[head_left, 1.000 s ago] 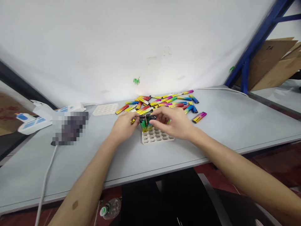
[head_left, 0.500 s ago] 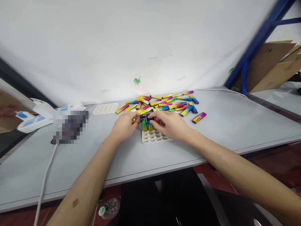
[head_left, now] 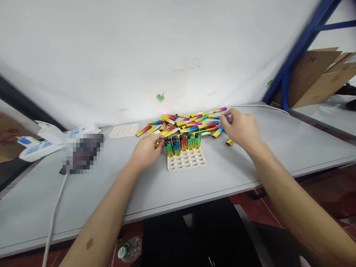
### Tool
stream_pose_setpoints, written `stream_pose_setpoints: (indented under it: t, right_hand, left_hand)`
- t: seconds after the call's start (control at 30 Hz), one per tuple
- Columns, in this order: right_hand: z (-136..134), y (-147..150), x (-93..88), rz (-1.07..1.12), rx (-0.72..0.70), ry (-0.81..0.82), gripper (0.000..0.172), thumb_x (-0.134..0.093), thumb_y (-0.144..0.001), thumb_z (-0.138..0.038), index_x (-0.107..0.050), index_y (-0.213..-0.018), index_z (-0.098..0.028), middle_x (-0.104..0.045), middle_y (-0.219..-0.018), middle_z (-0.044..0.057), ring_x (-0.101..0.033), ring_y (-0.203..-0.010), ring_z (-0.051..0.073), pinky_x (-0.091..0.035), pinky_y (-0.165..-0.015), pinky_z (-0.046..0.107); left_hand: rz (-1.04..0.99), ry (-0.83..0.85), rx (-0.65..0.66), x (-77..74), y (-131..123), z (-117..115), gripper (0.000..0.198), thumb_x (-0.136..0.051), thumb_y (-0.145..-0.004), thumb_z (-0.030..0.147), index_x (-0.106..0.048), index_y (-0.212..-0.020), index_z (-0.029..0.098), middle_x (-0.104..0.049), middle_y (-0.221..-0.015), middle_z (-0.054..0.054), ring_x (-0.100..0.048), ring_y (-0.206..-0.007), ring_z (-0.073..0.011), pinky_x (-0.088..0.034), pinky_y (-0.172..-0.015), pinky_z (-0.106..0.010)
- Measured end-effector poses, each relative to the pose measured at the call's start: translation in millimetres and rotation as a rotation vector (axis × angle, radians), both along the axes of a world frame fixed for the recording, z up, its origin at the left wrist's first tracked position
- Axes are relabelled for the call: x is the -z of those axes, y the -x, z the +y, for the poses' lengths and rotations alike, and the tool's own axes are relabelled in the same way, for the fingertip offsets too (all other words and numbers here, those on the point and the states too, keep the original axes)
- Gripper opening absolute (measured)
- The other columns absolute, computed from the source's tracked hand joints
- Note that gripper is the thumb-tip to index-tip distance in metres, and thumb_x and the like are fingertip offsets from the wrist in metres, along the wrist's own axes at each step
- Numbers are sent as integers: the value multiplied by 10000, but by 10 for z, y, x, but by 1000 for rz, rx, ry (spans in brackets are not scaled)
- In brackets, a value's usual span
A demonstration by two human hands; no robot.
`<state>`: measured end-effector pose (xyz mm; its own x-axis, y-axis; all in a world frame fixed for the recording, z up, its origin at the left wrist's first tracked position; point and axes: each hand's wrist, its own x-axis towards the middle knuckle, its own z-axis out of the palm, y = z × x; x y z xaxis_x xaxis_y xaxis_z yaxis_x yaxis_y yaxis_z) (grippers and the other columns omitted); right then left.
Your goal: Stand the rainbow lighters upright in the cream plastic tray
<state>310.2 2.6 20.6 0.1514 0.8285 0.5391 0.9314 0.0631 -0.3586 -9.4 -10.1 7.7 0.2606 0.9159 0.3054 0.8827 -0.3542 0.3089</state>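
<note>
A white honeycomb tray (head_left: 187,162) lies on the grey table, with several rainbow lighters (head_left: 183,142) standing upright in its back row. Behind it is a loose pile of coloured lighters (head_left: 189,122). My left hand (head_left: 146,150) rests at the tray's left end with its fingers curled beside the leftmost upright lighter. A yellow bit shows at its fingertips. My right hand (head_left: 241,128) hovers over the right end of the pile, fingers bent and apart, with its tips by a blue lighter. A single lighter (head_left: 229,142) lies partly under that hand.
A second empty white tray (head_left: 124,130) lies at the back left. Further left are a blurred dark object (head_left: 82,152), white and blue power strips (head_left: 41,145) and a white cable (head_left: 52,218). Blue shelving (head_left: 294,55) and cardboard boxes (head_left: 319,76) stand at the right.
My right hand has left the upright lighters in the tray and swung right and back to the pile's right end. The full row of standing lighters now shows. My left hand has stayed put.
</note>
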Motion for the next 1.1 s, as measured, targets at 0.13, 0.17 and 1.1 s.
stream_pose_setpoints:
  t: [0.13, 0.17, 1.1]
  right_hand:
    - [-63, -397, 133, -122, 191, 412, 600, -532, -843, -712, -655, -1047, -162, -712, -837, 155, -658, -803, 330, -427, -618, 384]
    - [-87, -451, 163, -133, 208, 472, 645, -517, -830, -746, -652, -1050, -155, -714, -876, 178, -659, -817, 342, -428, -617, 395]
    - [355, 406, 237, 990, -718, 315, 552, -445, -916, -734, -529, -775, -208, -401, -571, -52, -355, -434, 92, -295, -405, 238]
  left_hand:
    - [-3, 2, 3, 9, 5, 2, 269, -502, -858, 220, -701, -1037, 194, -734, -999, -82, -649, -1026, -285, -502, -899, -410]
    - [-6, 2, -2, 10, 6, 2, 268, -501, -860, 222, -702, -1037, 196, -734, -1007, -82, -649, -1027, -284, -502, -899, -411]
    - [8, 0, 9, 41, 27, 30, 265, -483, -837, 226, -691, -1001, 212, -734, -969, -78, -642, -990, -286, -517, -836, -423]
